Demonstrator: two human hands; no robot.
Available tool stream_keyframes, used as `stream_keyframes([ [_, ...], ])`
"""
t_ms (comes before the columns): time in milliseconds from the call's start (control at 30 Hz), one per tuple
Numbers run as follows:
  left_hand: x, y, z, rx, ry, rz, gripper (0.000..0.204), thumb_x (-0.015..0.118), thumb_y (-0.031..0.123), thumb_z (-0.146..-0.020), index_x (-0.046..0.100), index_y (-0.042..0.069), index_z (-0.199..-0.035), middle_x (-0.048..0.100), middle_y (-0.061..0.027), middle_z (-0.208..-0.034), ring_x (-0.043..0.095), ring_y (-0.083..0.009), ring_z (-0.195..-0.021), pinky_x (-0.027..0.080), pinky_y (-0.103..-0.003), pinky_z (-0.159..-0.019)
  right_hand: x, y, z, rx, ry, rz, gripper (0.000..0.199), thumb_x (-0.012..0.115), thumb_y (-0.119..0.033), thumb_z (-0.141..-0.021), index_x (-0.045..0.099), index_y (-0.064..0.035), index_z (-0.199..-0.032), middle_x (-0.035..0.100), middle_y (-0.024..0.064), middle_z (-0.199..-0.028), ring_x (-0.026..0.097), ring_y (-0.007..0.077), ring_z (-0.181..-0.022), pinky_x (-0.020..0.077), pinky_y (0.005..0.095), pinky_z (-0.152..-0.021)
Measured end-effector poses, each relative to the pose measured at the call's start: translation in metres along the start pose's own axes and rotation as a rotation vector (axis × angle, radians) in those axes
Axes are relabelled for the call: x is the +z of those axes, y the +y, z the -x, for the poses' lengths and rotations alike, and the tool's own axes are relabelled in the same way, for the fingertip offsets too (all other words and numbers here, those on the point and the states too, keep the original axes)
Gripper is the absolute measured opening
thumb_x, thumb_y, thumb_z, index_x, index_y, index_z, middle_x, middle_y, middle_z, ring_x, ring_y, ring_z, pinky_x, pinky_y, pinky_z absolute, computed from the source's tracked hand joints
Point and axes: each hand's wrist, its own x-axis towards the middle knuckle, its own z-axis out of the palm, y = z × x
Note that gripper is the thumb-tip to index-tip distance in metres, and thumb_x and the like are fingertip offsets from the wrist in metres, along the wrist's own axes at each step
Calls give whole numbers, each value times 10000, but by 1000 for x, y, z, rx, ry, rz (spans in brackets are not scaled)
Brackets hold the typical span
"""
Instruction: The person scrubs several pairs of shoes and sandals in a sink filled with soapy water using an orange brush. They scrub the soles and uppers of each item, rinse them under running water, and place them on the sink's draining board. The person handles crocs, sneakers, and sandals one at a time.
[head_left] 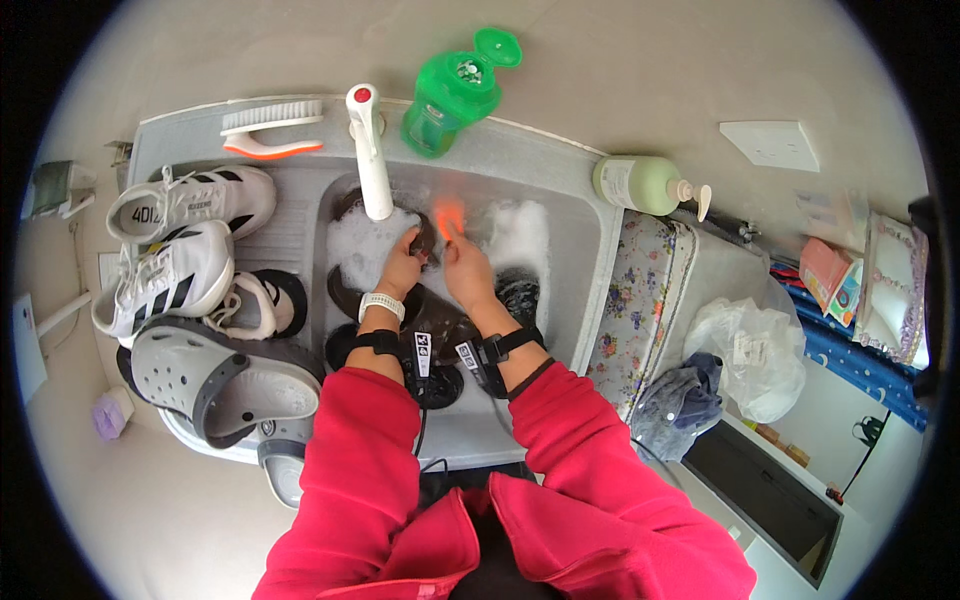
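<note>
Both of my hands are inside the grey sink [590, 300], above sudsy water. My left hand [402, 262], with a white watch on its wrist, is closed on a dark brown shoe [426, 238]; its exact kind is hard to make out. Just to the right, my right hand [468, 268] grips an orange brush [449, 216], smeared by motion and close against the shoe. White foam [375, 245] floats beneath the white faucet [372, 160]. More dark footwear [440, 322] lies in the water under my wrists, partly hidden by them.
White sneakers [180, 280] and grey clogs [200, 375] crowd the left drainboard. A white-and-orange brush [272, 130], an open green container [450, 100] and a pale green pump bottle [640, 185] line the back ledge. At right, a plastic bag [755, 350] rests near crumpled grey cloth [680, 395].
</note>
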Motion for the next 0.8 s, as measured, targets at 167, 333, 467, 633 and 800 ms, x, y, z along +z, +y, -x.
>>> stream_keyframes([
  [167, 4, 26, 32, 93, 26, -115, 413, 701, 355, -883, 641, -17, -1053, 604, -76, -1038, 557, -211, -890, 445, -325, -853, -52, 14, 18, -9, -134, -47, 435, 565, -219, -971, 543, -189, -1404, 696, 206, -1053, 686, 315, -958, 512, 376, -840],
  [333, 13, 17, 57, 189, 163, -199, 477, 674, 335, -939, 574, -28, -1233, 596, -70, -1208, 545, -188, -1090, 413, -314, -985, -53, -3, 23, 52, -201, 35, 477, 597, -259, -955, 519, -310, -1422, 703, 132, -1143, 678, 301, -1039, 503, 366, -900],
  [467, -10, 4, 61, 108, -9, -33, 403, 597, 238, -999, 525, 18, -1329, 588, -53, -1283, 518, -159, -1152, 381, -306, -1036, -27, -45, 4, -258, -160, 83, 462, 571, -313, -957, 508, -403, -1406, 691, 155, -1112, 664, 349, -985, 514, 403, -845],
  [633, -9, 4, 62, 23, -9, 40, 406, 615, 259, -991, 525, 10, -1298, 609, -73, -1239, 520, -161, -1125, 379, -297, -1032, -58, -26, 5, -35, -275, 62, 395, 546, -262, -977, 572, -273, -1371, 672, 139, -1207, 650, 301, -1093, 502, 350, -906],
  [800, -21, 25, 89, 6, -24, 194, 531, 678, 243, -938, 440, 23, -1359, 577, -104, -1281, 528, -210, -1163, 390, -325, -1034, -30, -9, -3, -30, -353, 189, 391, 538, -287, -984, 566, -273, -1374, 668, 142, -1205, 648, 318, -1083, 498, 361, -905],
])
